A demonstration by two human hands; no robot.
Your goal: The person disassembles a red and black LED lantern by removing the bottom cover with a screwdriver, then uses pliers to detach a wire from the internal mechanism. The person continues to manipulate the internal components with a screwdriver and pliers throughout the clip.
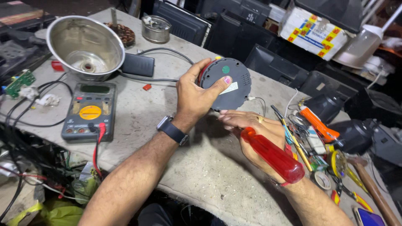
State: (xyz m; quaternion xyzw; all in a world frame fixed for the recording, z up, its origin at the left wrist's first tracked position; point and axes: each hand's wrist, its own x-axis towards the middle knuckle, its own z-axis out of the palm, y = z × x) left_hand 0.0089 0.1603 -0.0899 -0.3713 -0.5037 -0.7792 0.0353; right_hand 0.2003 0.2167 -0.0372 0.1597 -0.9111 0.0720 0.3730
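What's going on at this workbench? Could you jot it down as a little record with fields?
Left hand: grips a round dark appliance base, tilted on edge
Right hand: holds a red-handled screwdriver, fingers under the base
Wrist: dark watch on the left arm
Bench: grey, worn
Nearby left: multimeter, steel bowl
Nearby right: loose hand tools

A white cardboard box point(313, 30) with yellow-and-red patterned bands is seen at the upper right of the frame. On the round dark device point(228, 83) at the centre, a small green round sticker point(225, 69) and a white rectangular label point(229, 88) are carried. A greenish rectangular display point(94, 88) is set in the top of the grey multimeter point(89, 112) at the left. A phone screen point(370, 218), lit blue-violet, is found at the lower right corner.
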